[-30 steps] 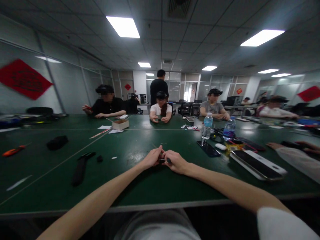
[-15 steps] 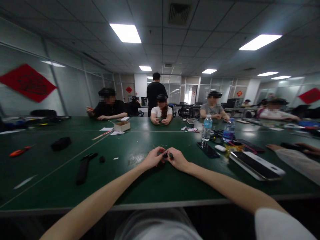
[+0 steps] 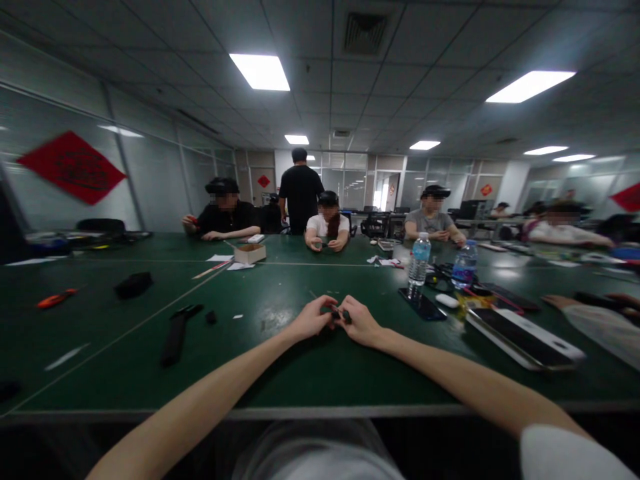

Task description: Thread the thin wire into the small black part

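Note:
Just above the green table (image 3: 280, 380), my left hand (image 3: 315, 319) and my right hand (image 3: 359, 323) meet with bent fingers. Between their fingertips is a small black part (image 3: 337, 315); its kind is too small and partly covered to make out. Both hands are closed on it. To the left of my hands lie a black handle-like piece with a crosswise end (image 3: 175, 337) and a small black block (image 3: 211, 317). A small white scrap (image 3: 238, 317) rests closer to my left hand.
On the right stand two water bottles (image 3: 419, 260), with a dark phone (image 3: 423, 304), a white case (image 3: 447, 301) and a large white-and-black device (image 3: 525, 338). Leftward are an orange-handled screwdriver (image 3: 56, 299), a black pouch-like object (image 3: 133, 285) and an open box (image 3: 251, 253). Another person's arm (image 3: 595, 327) reaches in at right.
The view has turned slightly left, so things appear shifted right. My hands stay together on the small black part. A standing person in the background has moved left.

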Tool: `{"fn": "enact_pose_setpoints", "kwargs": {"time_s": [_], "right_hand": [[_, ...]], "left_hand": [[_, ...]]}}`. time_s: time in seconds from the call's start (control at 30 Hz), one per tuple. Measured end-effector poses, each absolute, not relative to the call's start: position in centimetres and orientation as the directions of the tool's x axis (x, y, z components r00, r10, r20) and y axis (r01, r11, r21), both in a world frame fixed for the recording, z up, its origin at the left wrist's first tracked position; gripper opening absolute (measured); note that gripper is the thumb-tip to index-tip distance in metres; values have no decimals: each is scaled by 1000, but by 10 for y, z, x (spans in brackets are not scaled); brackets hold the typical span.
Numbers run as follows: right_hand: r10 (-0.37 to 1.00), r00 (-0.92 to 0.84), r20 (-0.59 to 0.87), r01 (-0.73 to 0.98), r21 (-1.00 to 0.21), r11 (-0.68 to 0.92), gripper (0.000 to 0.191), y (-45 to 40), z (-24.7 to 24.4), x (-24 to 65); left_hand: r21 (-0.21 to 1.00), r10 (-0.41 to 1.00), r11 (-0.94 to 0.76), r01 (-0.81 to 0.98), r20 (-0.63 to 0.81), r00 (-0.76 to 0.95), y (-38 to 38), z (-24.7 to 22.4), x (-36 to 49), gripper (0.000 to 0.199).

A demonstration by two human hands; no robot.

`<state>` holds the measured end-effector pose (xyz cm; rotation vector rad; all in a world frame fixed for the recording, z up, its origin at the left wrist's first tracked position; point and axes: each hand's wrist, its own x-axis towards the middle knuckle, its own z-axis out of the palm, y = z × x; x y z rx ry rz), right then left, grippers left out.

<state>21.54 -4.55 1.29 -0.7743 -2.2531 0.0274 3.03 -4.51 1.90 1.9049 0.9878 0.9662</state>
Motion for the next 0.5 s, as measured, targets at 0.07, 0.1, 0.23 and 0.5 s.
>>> {"fn": "enact_pose_setpoints", "kwargs": {"time_s": [0.07,0.1,0.23,0.5], "right_hand": [[547,-532,646,523,-258,812,11,-45,13,215],[554,-523,648,524,-268,808,12,-45,13,216],[584,-467,664,522,-326,788,13,-41,14,216],[603,-445,662,518,-359,776,21,-42,15,215]], "left_hand": [[867,858,-415,274,273,436,-47,21,30,39],[868,852,-420,264,278,443,-48,21,30,39],[873,849,-426,238,294,439,-47,21,32,35],[890,847,-427,162,331,416,-40,20,29,34]]}}
